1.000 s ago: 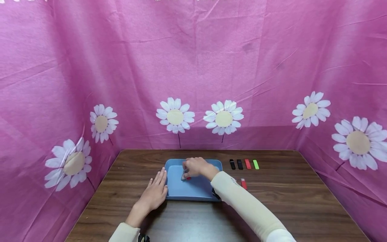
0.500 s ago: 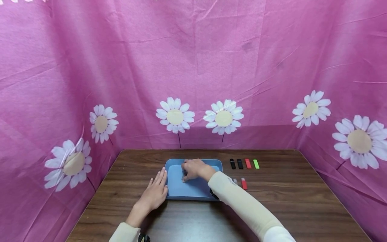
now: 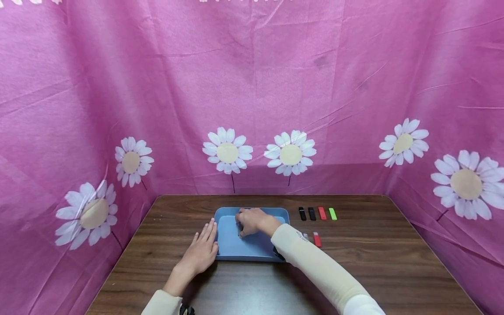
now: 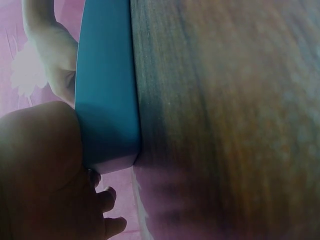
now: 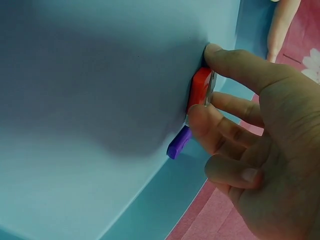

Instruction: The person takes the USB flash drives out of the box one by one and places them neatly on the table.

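My right hand (image 3: 245, 225) is inside a blue tray (image 3: 246, 247) at the middle of the table. In the right wrist view, this hand (image 5: 205, 85) pinches a small red flash drive (image 5: 200, 89) between thumb and forefinger, low against the tray floor (image 5: 90, 100). A purple piece (image 5: 178, 142) lies on that floor just beside the fingers. In the head view the hand hides both pieces. My left hand (image 3: 202, 250) lies flat on the table, with straight fingers along the tray's left wall (image 4: 107, 90).
To the right of the tray, a row of small sticks lies on the wooden table (image 3: 374, 262): two black (image 3: 302, 213), one red (image 3: 322, 213) and one green (image 3: 333, 213). Another red stick (image 3: 316, 239) lies nearer. Pink flowered cloth walls in three sides.
My right hand has sunk lower into the tray. The red piece that showed below its fingers a second ago is now hidden under it in the head view. The left hand has stayed put.
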The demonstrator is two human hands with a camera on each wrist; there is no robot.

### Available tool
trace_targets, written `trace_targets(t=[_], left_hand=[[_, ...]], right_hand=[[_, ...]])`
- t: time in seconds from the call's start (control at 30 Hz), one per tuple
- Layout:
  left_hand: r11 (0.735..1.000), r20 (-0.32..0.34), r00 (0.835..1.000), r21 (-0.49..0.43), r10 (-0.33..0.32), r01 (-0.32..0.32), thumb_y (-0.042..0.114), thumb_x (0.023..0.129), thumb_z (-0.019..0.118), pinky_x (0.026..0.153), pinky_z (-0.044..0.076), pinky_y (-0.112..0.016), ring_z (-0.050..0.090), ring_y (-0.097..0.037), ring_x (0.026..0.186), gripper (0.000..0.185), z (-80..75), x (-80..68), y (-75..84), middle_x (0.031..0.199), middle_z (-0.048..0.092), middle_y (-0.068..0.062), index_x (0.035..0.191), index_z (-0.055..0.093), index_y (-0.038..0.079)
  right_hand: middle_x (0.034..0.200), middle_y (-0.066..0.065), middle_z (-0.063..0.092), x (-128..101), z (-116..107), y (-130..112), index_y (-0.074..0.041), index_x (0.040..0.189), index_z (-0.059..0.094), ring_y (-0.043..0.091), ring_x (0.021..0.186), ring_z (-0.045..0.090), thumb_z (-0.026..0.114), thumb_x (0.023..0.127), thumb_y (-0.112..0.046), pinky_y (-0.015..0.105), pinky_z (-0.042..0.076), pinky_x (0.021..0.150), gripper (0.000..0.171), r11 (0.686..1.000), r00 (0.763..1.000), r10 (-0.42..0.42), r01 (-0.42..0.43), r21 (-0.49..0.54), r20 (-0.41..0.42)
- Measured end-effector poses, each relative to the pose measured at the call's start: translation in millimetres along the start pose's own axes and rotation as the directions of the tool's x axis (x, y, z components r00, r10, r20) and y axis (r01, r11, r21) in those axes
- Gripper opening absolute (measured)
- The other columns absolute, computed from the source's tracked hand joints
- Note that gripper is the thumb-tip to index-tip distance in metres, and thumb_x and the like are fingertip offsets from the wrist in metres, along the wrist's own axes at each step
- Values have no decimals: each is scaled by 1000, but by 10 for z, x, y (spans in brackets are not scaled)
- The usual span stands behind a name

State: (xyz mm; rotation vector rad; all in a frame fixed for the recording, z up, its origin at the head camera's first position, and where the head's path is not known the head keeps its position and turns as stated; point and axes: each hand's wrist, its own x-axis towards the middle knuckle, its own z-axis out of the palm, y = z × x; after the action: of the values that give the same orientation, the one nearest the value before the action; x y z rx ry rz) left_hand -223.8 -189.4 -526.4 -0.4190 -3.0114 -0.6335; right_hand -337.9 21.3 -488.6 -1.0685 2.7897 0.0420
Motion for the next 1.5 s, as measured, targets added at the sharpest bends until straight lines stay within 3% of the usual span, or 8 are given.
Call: trace_targets(t=[0.3,0.83,1.0,1.23,1.5], left_hand=[[999,35,999,32,-31,30,21,113,44,129,23,-67,25,-42,163,61,-28,-5,39,177,21,-19,165,29,-5],[1000,15,1000,19,-22,21,20,112,43,129,23,-69,25,-44,162,61,-2,-17,17,177,21,-20,165,29,-6],[1000,1,1000,10,-6,6,19,110,44,128,23,-71,27,-46,161,61,20,-7,-1,176,23,-22,164,31,-7],[999,31,999,29,-36,35,22,113,43,130,22,-67,24,-42,163,61,0,-11,25,178,20,-19,166,28,-5],[999,24,999,30,-33,33,21,113,44,129,23,-68,25,-42,163,60,5,-16,21,178,21,-19,166,29,-5]], right_hand=[[114,-4,65,-31,-7,19,-21,119,74,7,85,57,84,91,-44,27,55,82,38,999,1000,-21,21,30,-9],[130,2,66,-165,-86,20,-19,136,73,10,92,61,84,92,-38,35,60,94,49,996,997,-46,51,78,-68],[128,2,66,-205,-105,42,-18,135,73,10,89,60,84,92,-37,34,60,91,49,993,995,-51,59,97,-84],[135,3,64,-290,-139,65,-17,136,73,10,90,60,85,91,-36,32,59,88,50,992,993,-55,66,104,-100],[132,2,64,-397,-176,100,-17,136,73,8,83,57,86,90,-35,24,53,73,51,991,989,-83,94,91,-122]])
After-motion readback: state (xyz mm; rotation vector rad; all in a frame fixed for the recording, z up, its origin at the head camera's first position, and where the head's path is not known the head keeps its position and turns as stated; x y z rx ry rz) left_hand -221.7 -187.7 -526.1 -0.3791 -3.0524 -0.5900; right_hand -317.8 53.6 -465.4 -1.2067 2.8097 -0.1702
